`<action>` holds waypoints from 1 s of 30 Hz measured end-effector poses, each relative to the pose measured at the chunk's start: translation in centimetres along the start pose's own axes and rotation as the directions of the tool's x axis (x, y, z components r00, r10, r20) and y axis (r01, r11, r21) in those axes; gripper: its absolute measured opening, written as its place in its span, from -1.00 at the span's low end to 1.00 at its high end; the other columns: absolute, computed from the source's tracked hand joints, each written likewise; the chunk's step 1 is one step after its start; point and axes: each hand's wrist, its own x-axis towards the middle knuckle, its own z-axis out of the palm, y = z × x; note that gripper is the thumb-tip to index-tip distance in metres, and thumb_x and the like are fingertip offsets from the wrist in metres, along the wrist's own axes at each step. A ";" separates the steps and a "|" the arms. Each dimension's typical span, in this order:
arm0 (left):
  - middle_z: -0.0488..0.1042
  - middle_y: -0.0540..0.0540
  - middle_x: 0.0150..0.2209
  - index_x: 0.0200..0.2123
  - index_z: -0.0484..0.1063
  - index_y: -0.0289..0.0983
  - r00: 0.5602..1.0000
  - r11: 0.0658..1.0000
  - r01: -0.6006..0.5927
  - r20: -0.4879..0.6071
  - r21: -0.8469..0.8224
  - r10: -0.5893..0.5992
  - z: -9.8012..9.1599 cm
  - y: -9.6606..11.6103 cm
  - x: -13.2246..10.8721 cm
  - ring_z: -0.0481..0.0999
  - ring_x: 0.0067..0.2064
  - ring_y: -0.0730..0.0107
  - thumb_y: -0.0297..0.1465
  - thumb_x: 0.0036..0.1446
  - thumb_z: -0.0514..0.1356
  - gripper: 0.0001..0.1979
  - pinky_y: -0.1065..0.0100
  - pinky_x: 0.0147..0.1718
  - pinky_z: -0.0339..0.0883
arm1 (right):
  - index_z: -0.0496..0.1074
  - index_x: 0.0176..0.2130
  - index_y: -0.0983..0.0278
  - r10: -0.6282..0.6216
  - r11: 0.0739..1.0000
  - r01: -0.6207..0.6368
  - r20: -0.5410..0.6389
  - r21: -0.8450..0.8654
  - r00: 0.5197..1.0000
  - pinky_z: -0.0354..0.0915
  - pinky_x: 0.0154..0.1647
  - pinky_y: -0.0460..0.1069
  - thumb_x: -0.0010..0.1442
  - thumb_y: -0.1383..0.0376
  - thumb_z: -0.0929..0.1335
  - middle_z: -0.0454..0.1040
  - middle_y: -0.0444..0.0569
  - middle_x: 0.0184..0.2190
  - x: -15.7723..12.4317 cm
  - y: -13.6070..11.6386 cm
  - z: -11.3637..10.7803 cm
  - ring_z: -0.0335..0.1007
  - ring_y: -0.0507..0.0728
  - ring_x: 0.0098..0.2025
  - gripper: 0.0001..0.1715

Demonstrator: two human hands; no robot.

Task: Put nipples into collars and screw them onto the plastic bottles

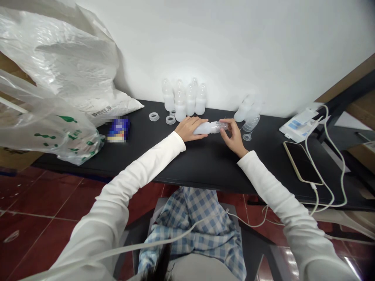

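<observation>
A white baby bottle (202, 128) lies on its side in the air or on the black table; which, I cannot tell. My left hand (186, 129) is wrapped round its body. At the other end, the fingers of my right hand (233, 137) are closed on its clear domed cap (217, 127). Behind my left hand several capped bottles (179, 106) stand upright together. Collar rings (154, 116) lie to their left. Beyond my right hand are loose bottle parts (243, 110), partly blurred, with a clear cap (251, 123) and a small clear teat-like piece (247, 136).
Plastic bags (67, 128) bulge over the table's left end, beside a blue packet (119, 129). To the right lie a phone (302, 162) on a charging cable (341, 160) and a white-and-blue pack (301, 124). A white wall (234, 47) rises behind the black table (140, 150).
</observation>
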 end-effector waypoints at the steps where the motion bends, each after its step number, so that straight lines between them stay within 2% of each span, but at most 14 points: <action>1: 0.61 -0.30 -0.02 0.20 0.42 -0.33 1.000 1.000 -0.010 0.003 0.004 0.010 0.0 0.0 0.0 0.61 -0.03 0.05 -0.05 0.23 0.26 -0.38 0.12 -0.07 0.40 | 0.33 0.05 0.18 -0.010 1.000 0.010 0.006 -0.003 1.000 0.44 0.01 0.19 0.35 -0.07 0.27 0.43 0.10 -0.02 0.0 0.1 0.0 0.44 0.23 -0.03 -0.53; 6: 0.63 -0.26 -0.13 0.16 0.46 -0.34 0.997 0.997 -0.077 -0.015 0.026 0.077 0.1 0.0 -0.3 0.63 -0.13 0.12 0.03 0.23 0.21 -0.36 0.18 -0.14 0.41 | 0.28 -0.03 0.19 -0.082 0.995 0.084 0.043 -0.047 0.996 0.41 -0.12 0.15 0.33 -0.06 0.27 0.39 0.04 -0.15 0.0 0.5 -0.1 0.38 0.18 -0.19 -0.58; 11: 0.63 -0.24 -0.20 0.13 0.49 -0.34 0.991 0.990 -0.133 0.002 0.045 0.133 -0.1 0.4 -0.4 0.63 -0.21 0.18 0.06 0.24 0.15 -0.35 0.22 -0.21 0.41 | 0.23 -0.12 0.16 -0.125 0.987 0.135 0.102 -0.091 0.987 0.38 -0.17 0.14 0.31 -0.03 0.27 0.35 -0.02 -0.23 -0.1 0.5 -0.2 0.33 0.17 -0.25 -0.66; 17: 0.62 -0.24 -0.23 0.12 0.51 -0.32 0.995 0.990 -0.098 0.025 0.097 0.096 -0.1 0.4 -0.1 0.63 -0.22 0.15 0.10 0.24 0.13 -0.33 0.21 -0.22 0.40 | 0.24 -0.09 0.15 -0.059 0.990 0.070 0.094 -0.120 0.994 0.39 -0.18 0.12 0.29 -0.01 0.29 0.39 -0.01 -0.22 -0.1 0.7 0.1 0.34 0.17 -0.24 -0.66; 22: 0.62 -0.27 -0.13 0.20 0.45 -0.29 0.998 0.991 -0.070 0.005 0.112 0.070 0.1 0.4 0.1 0.62 -0.12 0.12 0.07 0.27 0.16 -0.35 0.18 -0.12 0.38 | 0.25 -0.05 0.17 -0.026 0.991 0.032 0.044 -0.131 0.999 0.43 -0.10 0.18 0.28 -0.01 0.29 0.38 0.03 -0.16 0.0 1.1 0.4 0.36 0.20 -0.18 -0.62; 30: 0.58 -0.29 -0.03 0.25 0.42 -0.21 1.000 0.997 0.007 -0.013 0.083 -0.006 0.1 0.8 0.2 0.57 -0.01 0.09 -0.01 0.27 0.22 -0.40 0.12 -0.01 0.35 | 0.24 -0.01 0.21 0.009 0.991 -0.006 0.026 -0.131 1.000 0.43 0.07 0.32 0.29 -0.05 0.26 0.37 0.13 -0.12 -0.1 1.8 0.9 0.38 0.29 -0.06 -0.55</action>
